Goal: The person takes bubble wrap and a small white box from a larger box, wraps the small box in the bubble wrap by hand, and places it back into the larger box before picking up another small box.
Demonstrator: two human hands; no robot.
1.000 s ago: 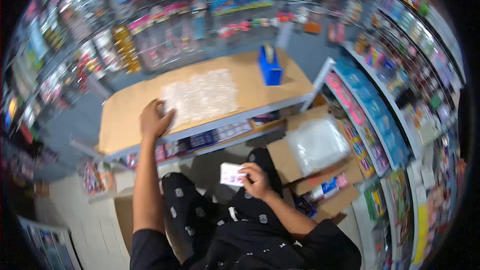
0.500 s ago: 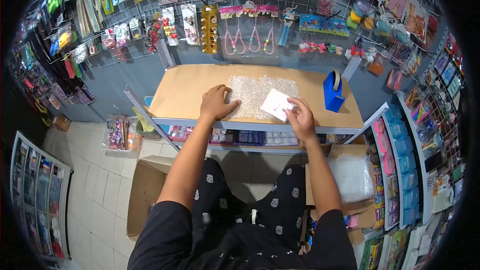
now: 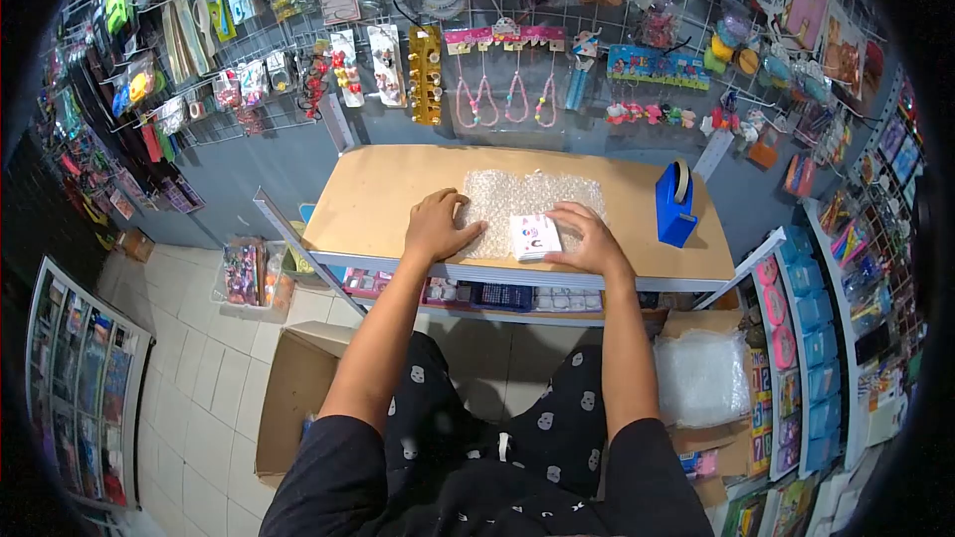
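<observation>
A sheet of bubble wrap [image 3: 494,201] lies flat on the wooden shelf top. Over its front part is a small white square box [image 3: 534,237] with pink and dark cartoon prints on its face. My right hand [image 3: 594,242] grips this box from the right side, thumb at the near edge and fingers at the far one. At the left edge of the wrap, my left hand [image 3: 438,226] rests with thumb and fingers apart, holding nothing.
A blue tape dispenser [image 3: 676,207] stands at the right end of the shelf top [image 3: 383,179]. Hanging goods cover the wire grid behind. An open cardboard box [image 3: 288,403] is on the floor at left, and clear plastic packs [image 3: 702,378] sit low at right.
The white box has moved left and nearer to me, turned straighter, and its printed face now shows. My right hand has shifted its grip along the side. The left hand stays on the wrap edge.
</observation>
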